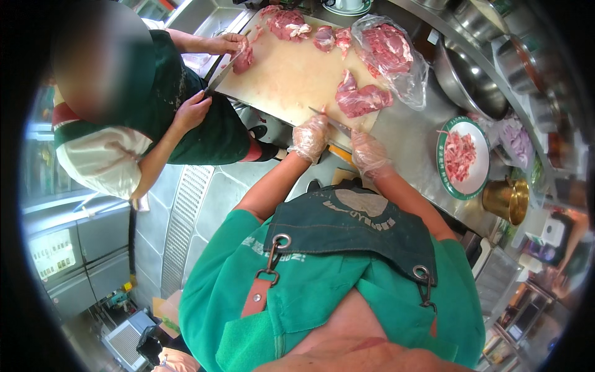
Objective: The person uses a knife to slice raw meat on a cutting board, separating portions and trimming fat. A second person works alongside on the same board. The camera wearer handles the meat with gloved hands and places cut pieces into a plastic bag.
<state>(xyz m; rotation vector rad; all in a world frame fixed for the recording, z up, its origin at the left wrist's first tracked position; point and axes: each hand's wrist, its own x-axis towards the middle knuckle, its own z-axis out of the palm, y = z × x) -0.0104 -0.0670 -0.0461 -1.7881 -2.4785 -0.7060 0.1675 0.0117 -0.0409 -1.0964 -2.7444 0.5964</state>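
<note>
At the near edge of the pale cutting board (pixel 293 74), my right hand (pixel 370 154), in a clear plastic glove, grips a knife (pixel 340 126). Its blade points left, toward the board. My left hand (pixel 310 135), gloved too, is curled beside the blade near its tip. A small pinkish bit shows at its fingertips; whether it is meat or a finger I cannot tell. Just beyond the knife lies a raw red meat piece (pixel 365 100), apart from both hands. Farther back, a clear plastic bag (pixel 411 90) holds a large meat chunk (pixel 388 49).
A co-worker's hands (pixel 193 111) hold another knife (pixel 223 76) at a meat piece (pixel 242 59) on the left. More meat (pixel 286 25) lies behind. To the right are a green-rimmed bowl (pixel 485 160) of sliced meat, a steel bowl (pixel 448 76) and a brass-coloured pot (pixel 499 200).
</note>
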